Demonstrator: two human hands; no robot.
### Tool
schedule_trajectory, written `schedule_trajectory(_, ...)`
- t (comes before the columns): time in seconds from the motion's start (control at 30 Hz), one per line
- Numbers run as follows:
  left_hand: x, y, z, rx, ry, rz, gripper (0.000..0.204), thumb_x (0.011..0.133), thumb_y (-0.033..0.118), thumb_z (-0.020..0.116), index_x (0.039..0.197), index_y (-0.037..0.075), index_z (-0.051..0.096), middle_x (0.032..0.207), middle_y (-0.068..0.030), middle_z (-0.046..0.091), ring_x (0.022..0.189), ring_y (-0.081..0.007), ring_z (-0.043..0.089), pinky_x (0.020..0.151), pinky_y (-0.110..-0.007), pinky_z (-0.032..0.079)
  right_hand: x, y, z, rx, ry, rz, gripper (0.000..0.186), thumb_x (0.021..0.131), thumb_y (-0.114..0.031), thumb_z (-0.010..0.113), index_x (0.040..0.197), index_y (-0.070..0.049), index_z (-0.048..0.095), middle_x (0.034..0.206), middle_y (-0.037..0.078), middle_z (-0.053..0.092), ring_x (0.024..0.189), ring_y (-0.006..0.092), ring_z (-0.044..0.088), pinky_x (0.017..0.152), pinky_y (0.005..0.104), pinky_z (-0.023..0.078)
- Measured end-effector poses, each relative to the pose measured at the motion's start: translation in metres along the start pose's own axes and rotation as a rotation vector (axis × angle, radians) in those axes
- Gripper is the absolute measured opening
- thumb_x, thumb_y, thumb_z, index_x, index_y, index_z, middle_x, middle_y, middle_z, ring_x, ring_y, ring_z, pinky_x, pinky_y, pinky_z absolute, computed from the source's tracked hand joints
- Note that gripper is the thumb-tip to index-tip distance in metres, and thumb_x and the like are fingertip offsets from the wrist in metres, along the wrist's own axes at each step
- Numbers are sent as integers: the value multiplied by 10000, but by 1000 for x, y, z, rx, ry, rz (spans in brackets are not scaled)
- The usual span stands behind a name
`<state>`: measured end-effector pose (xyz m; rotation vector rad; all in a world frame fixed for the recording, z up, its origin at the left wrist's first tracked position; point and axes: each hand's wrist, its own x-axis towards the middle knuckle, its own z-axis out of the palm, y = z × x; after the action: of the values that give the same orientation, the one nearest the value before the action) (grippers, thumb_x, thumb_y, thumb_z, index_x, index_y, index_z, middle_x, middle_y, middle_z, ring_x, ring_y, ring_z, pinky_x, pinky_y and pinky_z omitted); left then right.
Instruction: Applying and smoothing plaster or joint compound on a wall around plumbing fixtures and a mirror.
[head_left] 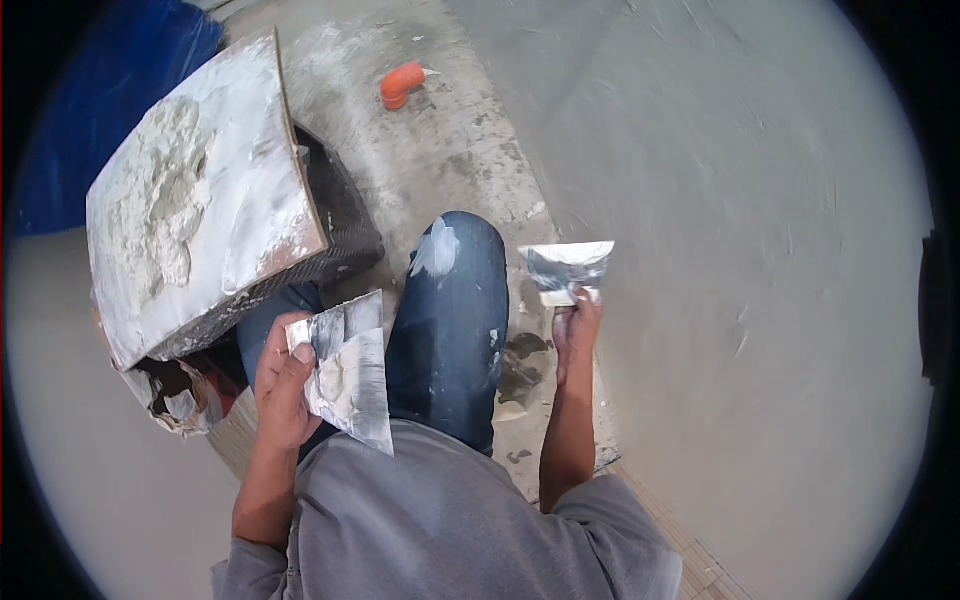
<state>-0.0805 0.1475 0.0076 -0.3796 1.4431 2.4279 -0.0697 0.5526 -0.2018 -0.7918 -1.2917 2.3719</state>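
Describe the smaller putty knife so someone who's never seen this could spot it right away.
Start at the raised knee in blue jeans at the picture's centre. Just to its right, the right hand holds the smaller putty knife toward the grey plastered wall. Unlike the wider blade in the left hand, it is short and almost free of plaster.
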Motion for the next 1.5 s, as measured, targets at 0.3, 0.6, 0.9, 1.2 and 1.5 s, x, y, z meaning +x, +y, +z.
schedule_trajectory(0.3, -13, -5, -26, -118, -14, -18, 341, 1042, 179, 555, 1323, 3, 474, 1086, -48, 619, 957, -90, 605, 835, -250, 496, 4, -89, 111, 330, -226, 266, 333, 1004, -143, 532, 1317, -43, 587, 1271, 91, 659, 1113, 236, 664, 1003, 433, 532)
schedule_trajectory(0.6, -25, -3, -49, -123, 67, -15, 335, 1033, 183, 555, 1313, 14, 481, 1107, -49, 604, 970, -102, 601, 844, -263, 495, 116, -107, 246, -1701, -891, -1209, 289, 832, -18, 636, 1112, -23, 705, 1029, 123, 673, 995, 275, 644, 818, 424, 520)
schedule_trajectory(0.9, -45, -8, -53, 35, 186, 43, 352, 1016, 237, 582, 1261, 7, 479, 1063, -74, 605, 934, -130, 609, 825, -282, 511, 202, 82, 182, -2944, -930, -1156, 369, 922, -225, 590, 1242, -97, 722, 1234, 99, 669, 1259, 327, 522, 1024, 527, 414)
schedule_trajectory(1.2, -45, -10, -38, 19, 130, 31, 370, 1008, 241, 613, 1268, 16, 475, 1101, -79, 624, 971, -137, 638, 853, -285, 535, 224, 84, 74, -3407, -663, -1190, 416, 972, -276, 525, 1330, -123, 672, 1382, 97, 559, 1366, 331, 404, 1140, 597, 277)
schedule_trajectory(1.5, -32, -3, -28, 48, 188, 99, 344, 1036, 229, 571, 1264, -7, 470, 1086, -93, 624, 929, -131, 630, 805, -271, 523, 126, 39, -102, -3422, -1068, -1135, 410, 973, -279, 527, 1313, -110, 681, 1355, 82, 529, 1372, 305, 371, 1144, 544, 268)
